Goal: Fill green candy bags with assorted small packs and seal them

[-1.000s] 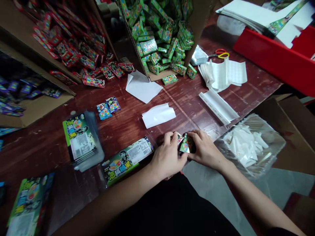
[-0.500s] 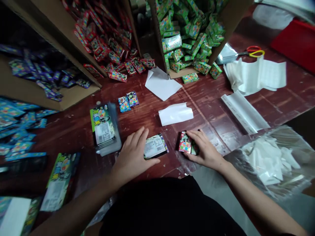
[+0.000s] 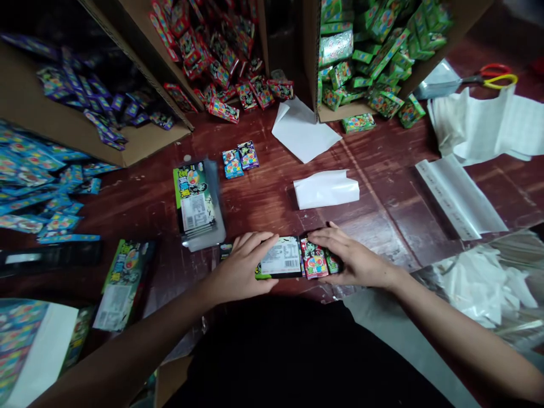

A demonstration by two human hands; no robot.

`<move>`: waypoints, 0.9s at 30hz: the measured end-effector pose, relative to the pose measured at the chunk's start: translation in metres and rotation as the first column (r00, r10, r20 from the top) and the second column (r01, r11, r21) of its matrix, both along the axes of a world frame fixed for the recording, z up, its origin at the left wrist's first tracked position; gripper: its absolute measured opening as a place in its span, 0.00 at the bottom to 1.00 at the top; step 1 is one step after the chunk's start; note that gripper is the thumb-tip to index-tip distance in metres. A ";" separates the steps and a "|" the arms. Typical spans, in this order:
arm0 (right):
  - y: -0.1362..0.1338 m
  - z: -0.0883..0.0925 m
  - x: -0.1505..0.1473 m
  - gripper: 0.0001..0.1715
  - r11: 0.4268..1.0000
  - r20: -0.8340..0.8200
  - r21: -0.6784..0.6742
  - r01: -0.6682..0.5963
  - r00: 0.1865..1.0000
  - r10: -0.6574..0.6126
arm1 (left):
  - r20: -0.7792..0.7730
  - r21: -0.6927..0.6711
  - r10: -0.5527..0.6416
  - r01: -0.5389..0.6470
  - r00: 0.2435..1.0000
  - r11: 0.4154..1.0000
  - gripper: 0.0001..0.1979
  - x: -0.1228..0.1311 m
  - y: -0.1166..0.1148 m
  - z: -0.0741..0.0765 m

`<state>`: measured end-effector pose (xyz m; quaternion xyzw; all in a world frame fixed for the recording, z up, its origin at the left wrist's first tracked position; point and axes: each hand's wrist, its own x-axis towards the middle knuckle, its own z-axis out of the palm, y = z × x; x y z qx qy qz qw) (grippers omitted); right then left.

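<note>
My left hand point(image 3: 244, 266) grips a black-and-green sleeve pack with a white barcode label point(image 3: 280, 258) by its left part, fingers on the far edge and thumb on the near edge. A sliver of purple shows at the pack's right end. My right hand point(image 3: 355, 255) closes round two small boxes side by side, a red one point(image 3: 315, 259) and a green one point(image 3: 332, 262) mostly hidden by the fingers. The red box lies against or very near the pack's right end. Beyond my left hand are a stack of similar printed sleeves point(image 3: 198, 198) and a blue box point(image 3: 232, 163) beside a purple box point(image 3: 248, 154).
Open cartons hold purple boxes point(image 3: 97, 96), red boxes point(image 3: 221, 56) and green boxes point(image 3: 382, 51); blue boxes point(image 3: 38, 175) are heaped left. White sheets point(image 3: 327, 190), scissors point(image 3: 499, 78) and a clear plastic bag point(image 3: 480, 283) lie right. Another printed pack point(image 3: 123, 283) rests left.
My right hand has brought the red and green boxes leftward to the labelled pack, closing the gap. My left hand's grip on the pack has tightened. The camera view has shifted.
</note>
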<state>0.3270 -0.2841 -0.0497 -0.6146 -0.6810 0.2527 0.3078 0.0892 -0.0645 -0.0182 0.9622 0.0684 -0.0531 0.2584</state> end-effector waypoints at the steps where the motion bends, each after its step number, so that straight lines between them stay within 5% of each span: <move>1: 0.002 0.000 -0.001 0.48 1.000 -0.002 -0.007 -0.017 1.000 0.017 | 0.001 -0.010 -0.010 0.010 1.000 1.000 0.42 0.000 -0.001 -0.001; 7: 0.017 -0.003 -0.013 0.53 1.000 0.076 -0.021 0.006 0.997 -0.004 | 0.041 -0.003 0.022 -0.022 0.999 1.000 0.42 0.006 -0.014 -0.009; 12: -0.002 0.008 0.001 0.65 0.993 0.142 -0.091 0.072 0.988 -0.059 | 0.021 0.004 0.033 -0.033 0.999 0.999 0.42 0.007 -0.015 -0.010; 17: -0.016 0.012 0.015 0.47 0.994 0.108 -0.089 0.060 0.993 -0.050 | 0.037 -0.010 0.024 -0.023 0.999 1.000 0.42 0.012 -0.017 -0.011; 27: 0.001 0.008 0.002 0.47 0.997 0.024 -0.070 -0.028 0.999 0.030 | 0.064 -0.031 0.079 -0.077 0.995 0.997 0.41 0.016 -0.029 -0.010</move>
